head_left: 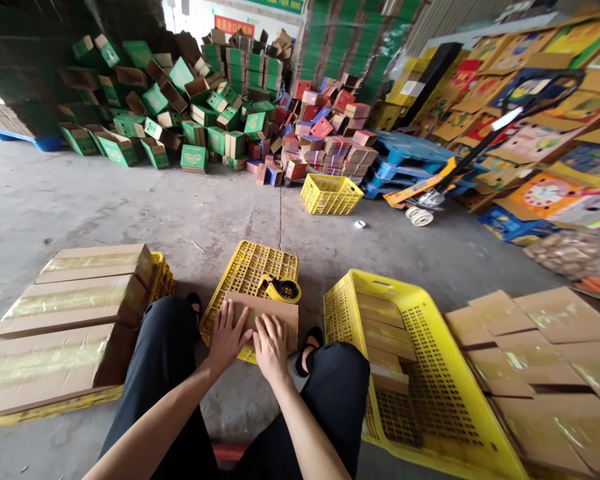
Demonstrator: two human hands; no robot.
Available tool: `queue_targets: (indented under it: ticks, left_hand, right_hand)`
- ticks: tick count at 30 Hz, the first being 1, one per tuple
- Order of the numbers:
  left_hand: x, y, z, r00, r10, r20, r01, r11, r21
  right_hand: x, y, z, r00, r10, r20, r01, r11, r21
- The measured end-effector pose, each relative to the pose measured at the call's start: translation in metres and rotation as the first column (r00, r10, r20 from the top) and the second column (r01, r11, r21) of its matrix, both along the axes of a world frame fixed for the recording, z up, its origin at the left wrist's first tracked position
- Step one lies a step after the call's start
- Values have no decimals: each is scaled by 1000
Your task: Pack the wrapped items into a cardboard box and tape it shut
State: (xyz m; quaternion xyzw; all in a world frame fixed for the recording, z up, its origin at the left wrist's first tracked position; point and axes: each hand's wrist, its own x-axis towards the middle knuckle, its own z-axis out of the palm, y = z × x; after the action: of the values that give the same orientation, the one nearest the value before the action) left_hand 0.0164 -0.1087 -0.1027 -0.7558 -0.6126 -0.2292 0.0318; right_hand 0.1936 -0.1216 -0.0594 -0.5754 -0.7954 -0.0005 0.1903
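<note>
A small brown cardboard box (pixel 291 319) lies on an upturned yellow crate (pixel 230 283) between my knees. My left hand (pixel 226 337) rests flat on the box's left part, fingers spread. Beside it, my right hand (pixel 271 345) presses on the middle of the same box, its fingers stretched out. Just behind the box, a tape dispenser (pixel 283 288) with a yellow and black body sits on the crate, touched by neither hand.
Taped boxes (pixel 75 297) lie on a crate at my left. To my right stands a yellow basket (pixel 430 353) with several flat cartons (pixel 387 327) inside; more taped boxes (pixel 540 353) lie beyond. Farther off are a yellow crate (pixel 330 197), pallet jack (pixel 430 190) and heaped green boxes (pixel 195 157).
</note>
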Motion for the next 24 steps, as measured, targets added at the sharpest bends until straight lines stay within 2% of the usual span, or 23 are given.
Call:
queue_targets:
  ticks: [4,13,20,24]
  left_hand:
    - [-3,0,4,999,-47,0,47,999,-12]
    - [1,-1,0,1000,-19,0,19,999,33]
    - [16,5,-5,999,-3,43,2,999,38]
    - [38,7,1,985,-170,28,171,985,-15]
  right_hand:
    - [-1,2,-3,1000,-20,19,20,1000,1]
    - [27,-1,-11,961,-277,9,276,959,69]
    - [24,5,-21,971,-238,-2,237,964,117]
    - [28,7,-23,976,-218,-1,216,967,135]
